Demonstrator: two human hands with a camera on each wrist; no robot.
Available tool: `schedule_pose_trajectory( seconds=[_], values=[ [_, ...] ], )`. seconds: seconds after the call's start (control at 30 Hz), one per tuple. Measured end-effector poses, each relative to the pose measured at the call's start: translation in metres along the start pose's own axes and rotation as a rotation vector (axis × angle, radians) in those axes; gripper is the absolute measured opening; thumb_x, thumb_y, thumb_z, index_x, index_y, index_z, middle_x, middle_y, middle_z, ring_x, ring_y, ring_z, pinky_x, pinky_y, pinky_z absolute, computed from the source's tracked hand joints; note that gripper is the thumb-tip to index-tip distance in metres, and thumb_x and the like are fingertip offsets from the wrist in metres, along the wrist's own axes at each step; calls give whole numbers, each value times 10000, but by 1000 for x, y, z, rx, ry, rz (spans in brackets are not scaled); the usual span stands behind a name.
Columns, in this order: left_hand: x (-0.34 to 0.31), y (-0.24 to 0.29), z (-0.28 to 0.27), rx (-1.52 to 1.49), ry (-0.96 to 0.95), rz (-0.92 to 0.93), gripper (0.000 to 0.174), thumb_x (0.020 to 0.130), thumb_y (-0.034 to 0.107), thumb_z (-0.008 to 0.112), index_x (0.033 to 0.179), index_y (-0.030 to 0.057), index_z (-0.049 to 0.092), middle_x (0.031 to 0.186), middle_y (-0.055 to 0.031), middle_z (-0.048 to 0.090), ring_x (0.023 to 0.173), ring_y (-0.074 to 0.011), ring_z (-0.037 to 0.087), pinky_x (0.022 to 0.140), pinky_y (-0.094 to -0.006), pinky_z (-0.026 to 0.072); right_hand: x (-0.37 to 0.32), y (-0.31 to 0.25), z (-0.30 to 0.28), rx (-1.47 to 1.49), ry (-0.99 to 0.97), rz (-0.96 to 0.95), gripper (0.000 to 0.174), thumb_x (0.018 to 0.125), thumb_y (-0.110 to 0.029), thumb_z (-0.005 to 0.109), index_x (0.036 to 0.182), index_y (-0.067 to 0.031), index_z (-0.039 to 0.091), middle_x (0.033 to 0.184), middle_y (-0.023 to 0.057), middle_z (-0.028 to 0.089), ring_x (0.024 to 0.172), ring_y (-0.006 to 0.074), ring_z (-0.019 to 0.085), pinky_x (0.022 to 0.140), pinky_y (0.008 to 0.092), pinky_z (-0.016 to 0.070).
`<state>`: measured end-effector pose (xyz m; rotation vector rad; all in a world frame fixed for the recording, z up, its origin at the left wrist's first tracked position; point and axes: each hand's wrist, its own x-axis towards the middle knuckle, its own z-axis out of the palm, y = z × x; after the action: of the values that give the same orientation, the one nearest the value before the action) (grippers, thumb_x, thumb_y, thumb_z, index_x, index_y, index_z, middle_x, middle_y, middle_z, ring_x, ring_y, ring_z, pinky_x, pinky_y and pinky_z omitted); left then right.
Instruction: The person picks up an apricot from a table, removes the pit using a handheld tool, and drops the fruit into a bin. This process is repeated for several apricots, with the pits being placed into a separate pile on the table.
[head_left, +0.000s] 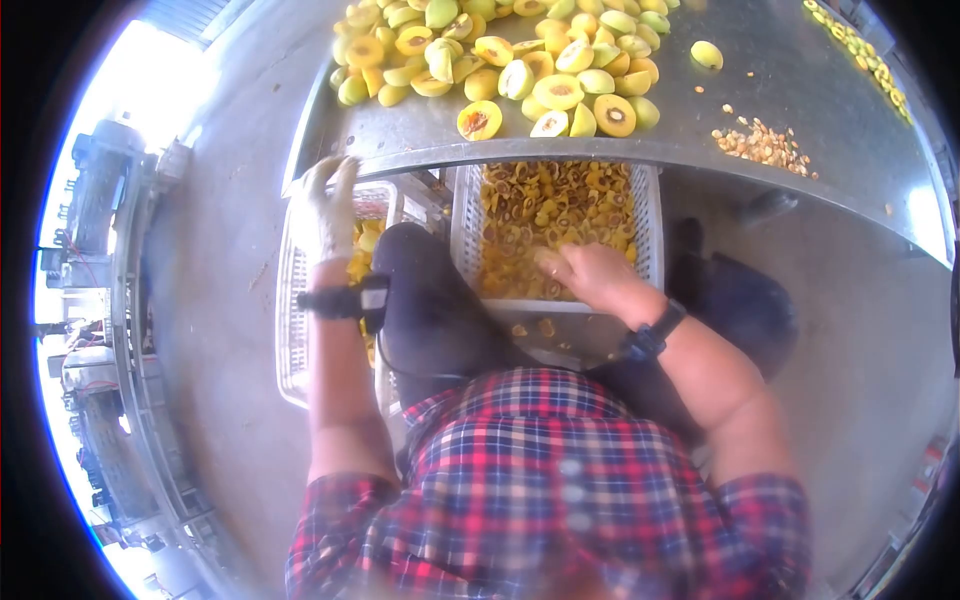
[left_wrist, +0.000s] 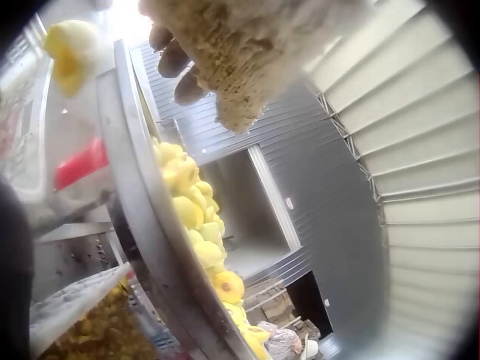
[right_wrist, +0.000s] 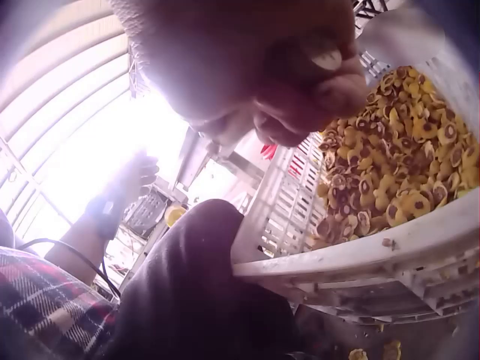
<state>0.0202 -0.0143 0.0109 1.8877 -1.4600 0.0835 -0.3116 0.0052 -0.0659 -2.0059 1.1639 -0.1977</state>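
My left hand [head_left: 328, 215], in a pale work glove, is raised at the table's front left corner with its fingers extended. In the left wrist view a yellow peach piece [left_wrist: 71, 54] is in the air, apart from the glove [left_wrist: 247, 52]. Below that hand stands a white basket [head_left: 290, 340] with yellow peach pieces [head_left: 362, 250]. My bare right hand [head_left: 600, 275] hovers over a white crate [head_left: 650, 230] of brown-centred peach scraps [head_left: 550, 205]. Its fingers curl with the thumb [right_wrist: 326, 60] against them; I cannot tell whether they hold anything.
Halved yellow-green peaches [head_left: 558, 92] are heaped on the metal table [head_left: 400, 140], whose front edge runs above both containers. Small light-brown bits [head_left: 765, 145] lie to the right, near a lone peach half [head_left: 706, 55]. A dark rounded object [head_left: 750, 300] stands right of the crate.
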Motion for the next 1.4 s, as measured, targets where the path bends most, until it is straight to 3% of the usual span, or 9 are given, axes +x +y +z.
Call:
schedule_pose_trajectory(
  seconds=[0.2, 0.3, 0.43, 0.63, 0.77, 0.9, 0.93, 1.13, 1.4],
  values=[
    [33, 91, 74, 232, -431, 6, 507, 739, 503, 658, 1001, 69, 667, 1038, -157, 642, 963, -302, 608, 852, -373, 467, 8, 7, 1, 56, 87, -41, 467, 932, -439, 448, 918, 2, 600, 792, 250, 617, 775, 425, 588, 702, 476, 450],
    [57, 63, 147, 158, -697, 37, 501, 731, 439, 685, 1041, 50, 634, 1044, -167, 639, 939, -318, 615, 830, -373, 480, 11, 7, -2, 77, 133, -83, 454, 932, -438, 449, 943, -10, 600, 810, 241, 621, 784, 421, 589, 698, 473, 452],
    [45, 103, 120, 63, -637, 100, 486, 727, 339, 708, 1073, 17, 596, 1029, -159, 643, 921, -289, 629, 818, -361, 491, 8, -3, -13, 79, 189, -118, 431, 935, -424, 457, 948, -13, 587, 799, 229, 616, 760, 407, 590, 679, 453, 452],
    [16, 117, 87, -1439, -766, -460, 355, 803, 126, 627, 1128, 1, 560, 1024, -112, 616, 894, -226, 622, 785, -316, 513, -1, -17, -29, 338, 402, -292, 390, 941, -371, 482, 941, 12, 559, 683, 196, 568, 639, 347, 567, 609, 394, 434],
    [-14, 127, 81, -1656, -839, -358, 329, 902, 146, 519, 1206, 22, 496, 1040, -103, 601, 954, -232, 593, 848, -348, 493, -2, -28, -38, 390, 542, -356, 373, 950, -343, 472, 948, 22, 550, 641, 178, 535, 596, 325, 536, 582, 384, 414],
    [-43, 139, 78, -1356, -701, -82, 418, 951, 338, 491, 1237, 33, 483, 1087, -105, 586, 1023, -215, 559, 867, -352, 470, -2, -27, -40, 307, 535, -281, 367, 951, -334, 472, 952, 24, 552, 644, 193, 540, 610, 348, 547, 587, 401, 417],
    [-43, 143, 76, -1678, -823, -527, 470, 942, 431, 489, 1208, 45, 517, 1073, -90, 594, 1003, -205, 568, 864, -343, 470, -1, -27, -39, 287, 543, -269, 369, 951, -334, 472, 956, 26, 554, 652, 204, 547, 627, 367, 551, 591, 413, 417],
    [-56, 164, 68, -1499, -666, -809, 418, 951, 422, 473, 1135, 58, 566, 1028, -70, 614, 915, -162, 587, 791, -307, 483, -1, -21, -34, 202, 519, -210, 400, 952, -357, 463, 957, 31, 556, 695, 231, 571, 688, 417, 561, 617, 445, 422],
    [-61, 172, 56, -1180, -616, -566, 367, 942, 386, 497, 963, 45, 632, 846, -43, 629, 726, -116, 564, 640, -243, 451, 0, -16, -30, 180, 406, -124, 447, 957, -401, 440, 931, 27, 565, 738, 237, 583, 735, 404, 569, 672, 425, 439]
  ],
)
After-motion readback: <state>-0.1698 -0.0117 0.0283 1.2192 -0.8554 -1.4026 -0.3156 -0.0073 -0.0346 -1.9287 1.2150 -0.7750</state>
